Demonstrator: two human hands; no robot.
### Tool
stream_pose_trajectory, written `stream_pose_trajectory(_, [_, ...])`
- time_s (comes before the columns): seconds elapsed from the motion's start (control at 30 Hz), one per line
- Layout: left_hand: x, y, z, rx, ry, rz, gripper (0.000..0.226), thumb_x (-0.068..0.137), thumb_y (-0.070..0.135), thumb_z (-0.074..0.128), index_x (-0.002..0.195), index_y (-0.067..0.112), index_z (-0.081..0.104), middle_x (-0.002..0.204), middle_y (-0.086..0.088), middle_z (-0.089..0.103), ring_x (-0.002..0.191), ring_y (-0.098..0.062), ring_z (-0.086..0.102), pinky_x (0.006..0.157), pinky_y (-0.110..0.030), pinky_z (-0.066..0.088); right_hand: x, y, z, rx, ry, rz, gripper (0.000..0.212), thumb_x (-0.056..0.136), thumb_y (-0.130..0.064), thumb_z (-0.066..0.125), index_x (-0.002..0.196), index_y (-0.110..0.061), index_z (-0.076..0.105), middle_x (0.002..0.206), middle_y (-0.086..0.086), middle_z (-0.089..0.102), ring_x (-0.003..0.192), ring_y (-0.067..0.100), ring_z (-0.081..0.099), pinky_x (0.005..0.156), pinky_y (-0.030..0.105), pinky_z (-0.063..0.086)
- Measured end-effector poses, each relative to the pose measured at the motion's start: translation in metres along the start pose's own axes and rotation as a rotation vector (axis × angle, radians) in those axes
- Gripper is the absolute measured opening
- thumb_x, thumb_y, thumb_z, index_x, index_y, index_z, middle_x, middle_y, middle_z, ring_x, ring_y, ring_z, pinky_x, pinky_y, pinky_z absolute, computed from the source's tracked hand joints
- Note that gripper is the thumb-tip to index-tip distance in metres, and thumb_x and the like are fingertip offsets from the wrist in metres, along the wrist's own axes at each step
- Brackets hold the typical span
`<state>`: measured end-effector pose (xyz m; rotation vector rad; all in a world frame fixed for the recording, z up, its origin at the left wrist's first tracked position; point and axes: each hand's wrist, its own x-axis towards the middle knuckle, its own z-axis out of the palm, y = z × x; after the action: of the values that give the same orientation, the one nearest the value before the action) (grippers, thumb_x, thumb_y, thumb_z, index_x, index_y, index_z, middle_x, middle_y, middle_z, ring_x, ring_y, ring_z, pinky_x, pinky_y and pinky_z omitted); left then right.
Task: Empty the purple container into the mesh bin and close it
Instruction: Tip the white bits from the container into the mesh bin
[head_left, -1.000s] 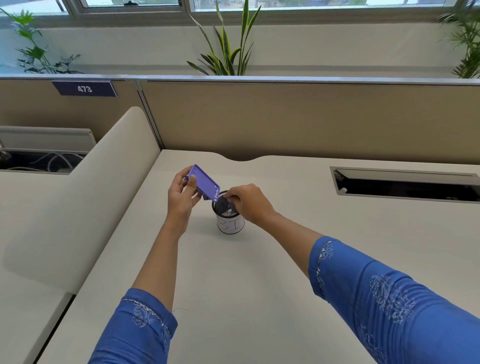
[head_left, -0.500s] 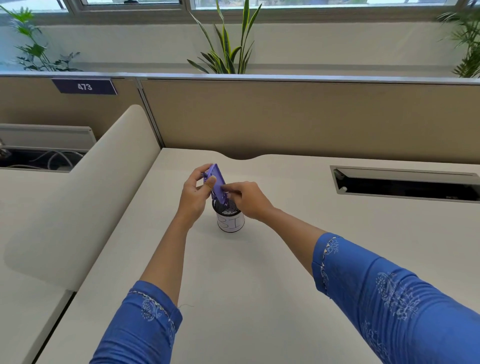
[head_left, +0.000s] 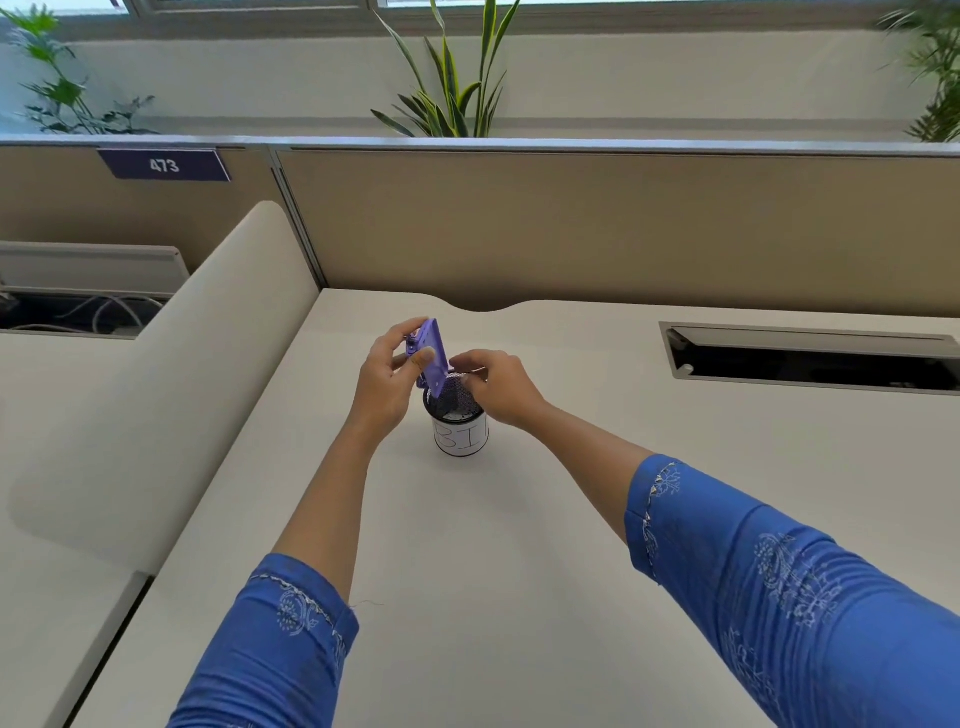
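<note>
A flat purple container (head_left: 435, 353) is tipped nearly on edge above the mouth of the black mesh bin (head_left: 460, 423), its lower corner just over the rim. My left hand (head_left: 387, 379) grips the container from the left, thumb across its face. My right hand (head_left: 496, 384) rests at the bin's right rim, fingertips pinched together close to the container's lower edge; whether they touch the bin or the container I cannot tell. The bin stands upright on the white desk (head_left: 467, 545) and wears a white label with handwritten letters. The container's contents are hidden.
A beige partition (head_left: 597, 223) runs along the desk's far edge. An open cable tray slot (head_left: 810, 358) lies in the desk to the right. A curved cream divider (head_left: 171, 374) borders the left side. Plants stand behind the partition.
The purple container has swung from a flat slant to nearly upright over the bin. My left hand rose slightly with it; my right hand stayed at the rim.
</note>
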<state>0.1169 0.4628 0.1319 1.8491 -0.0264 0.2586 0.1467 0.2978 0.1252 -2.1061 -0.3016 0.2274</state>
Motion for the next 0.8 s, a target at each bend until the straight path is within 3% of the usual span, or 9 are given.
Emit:
stream_pose_trajectory(0.1, [-0.001, 0.000, 0.000, 0.042, 0.001, 0.017, 0.039, 0.097, 0.017, 0.056, 0.136, 0.016, 0.051, 0.135, -0.013, 0.051, 0.113, -0.037, 0.059, 0.080, -0.030, 0.056, 0.002, 0.002, 0.001, 0.040, -0.002, 0.055, 0.032, 0.095, -0.002, 0.050, 0.123, -0.006, 0.065, 0.124, 0.011, 0.068, 0.112, 0.023, 0.063, 0.093, 0.026, 0.048])
stream_pose_trajectory(0.2, [-0.002, 0.004, 0.000, 0.108, 0.006, 0.058, 0.039, 0.096, 0.016, 0.057, 0.134, 0.023, 0.053, 0.129, -0.005, 0.051, 0.115, -0.029, 0.056, 0.086, -0.037, 0.056, 0.005, 0.000, 0.000, 0.145, 0.004, 0.143, 0.032, 0.095, -0.003, 0.047, 0.120, -0.006, 0.067, 0.117, 0.013, 0.069, 0.107, 0.024, 0.064, 0.095, 0.030, 0.049])
stream_pose_trajectory(0.3, [-0.002, 0.008, 0.004, 0.181, -0.048, 0.129, 0.040, 0.094, 0.013, 0.059, 0.132, 0.023, 0.055, 0.119, 0.004, 0.051, 0.113, -0.015, 0.051, 0.095, -0.035, 0.051, 0.007, -0.005, 0.000, 0.278, -0.058, 0.224, 0.039, 0.094, 0.005, 0.037, 0.119, 0.000, 0.066, 0.101, 0.013, 0.068, 0.090, 0.021, 0.060, 0.095, 0.036, 0.052])
stream_pose_trajectory(0.37, [-0.001, 0.010, 0.008, 0.245, -0.116, 0.164, 0.041, 0.093, 0.010, 0.060, 0.132, 0.020, 0.056, 0.124, 0.001, 0.052, 0.115, -0.010, 0.048, 0.101, -0.032, 0.047, 0.007, -0.006, -0.002, 0.332, -0.088, 0.253, 0.038, 0.094, 0.008, 0.037, 0.118, 0.004, 0.065, 0.097, 0.014, 0.066, 0.088, 0.021, 0.058, 0.096, 0.039, 0.052])
stream_pose_trajectory(0.5, [0.005, 0.013, 0.011, 0.337, -0.199, 0.182, 0.043, 0.093, 0.008, 0.060, 0.135, 0.015, 0.054, 0.135, -0.011, 0.048, 0.123, -0.015, 0.044, 0.106, -0.035, 0.042, 0.005, -0.004, -0.005, 0.346, -0.095, 0.272, 0.031, 0.094, 0.006, 0.043, 0.114, 0.004, 0.067, 0.095, 0.016, 0.063, 0.088, 0.023, 0.058, 0.088, 0.037, 0.055])
stream_pose_trajectory(0.67, [0.007, 0.013, 0.017, 0.466, -0.281, 0.183, 0.044, 0.094, 0.013, 0.060, 0.137, 0.018, 0.052, 0.140, -0.010, 0.042, 0.127, -0.021, 0.042, 0.099, -0.023, 0.034, 0.005, -0.006, -0.011, 0.453, -0.126, 0.322, 0.024, 0.093, 0.004, 0.050, 0.107, 0.001, 0.069, 0.097, 0.017, 0.065, 0.089, 0.023, 0.062, 0.099, 0.038, 0.054])
stream_pose_trajectory(0.8, [0.003, 0.014, 0.018, 0.513, -0.263, 0.235, 0.044, 0.094, 0.012, 0.060, 0.137, 0.018, 0.052, 0.142, -0.010, 0.038, 0.126, -0.024, 0.043, 0.102, -0.028, 0.040, 0.003, -0.009, -0.017, 0.624, -0.107, 0.417, 0.024, 0.093, 0.004, 0.048, 0.104, 0.002, 0.069, 0.092, 0.016, 0.068, 0.082, 0.022, 0.065, 0.088, 0.031, 0.058])
